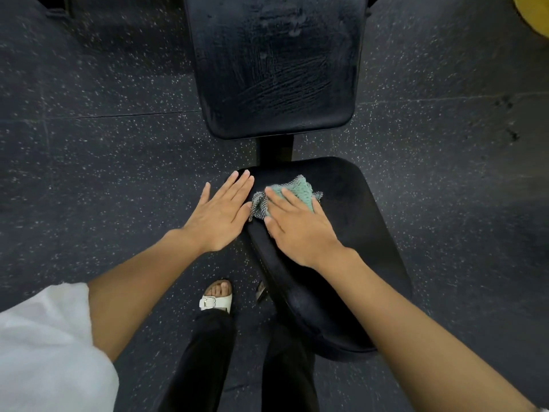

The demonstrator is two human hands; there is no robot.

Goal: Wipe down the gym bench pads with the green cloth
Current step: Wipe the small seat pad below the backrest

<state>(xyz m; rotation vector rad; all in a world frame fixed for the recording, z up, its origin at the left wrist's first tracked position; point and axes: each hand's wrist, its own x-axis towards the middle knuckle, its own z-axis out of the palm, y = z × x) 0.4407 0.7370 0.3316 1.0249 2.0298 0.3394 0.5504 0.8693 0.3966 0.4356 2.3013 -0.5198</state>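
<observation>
Head view: the green cloth [292, 191] lay near the seat pad's [356, 221] far left edge, pressed under the flat, open right hand [297, 230]. The left hand [221, 211], open and empty, overhung that edge; speckled floor [104, 159] lay open all around.

On the seat pad [350, 209], bare black surface lies open right of and nearer than the green cloth [300, 190]. The left hand [221, 212] blocks its left edge; the back pad [273, 63] stands beyond, across a gap.
</observation>
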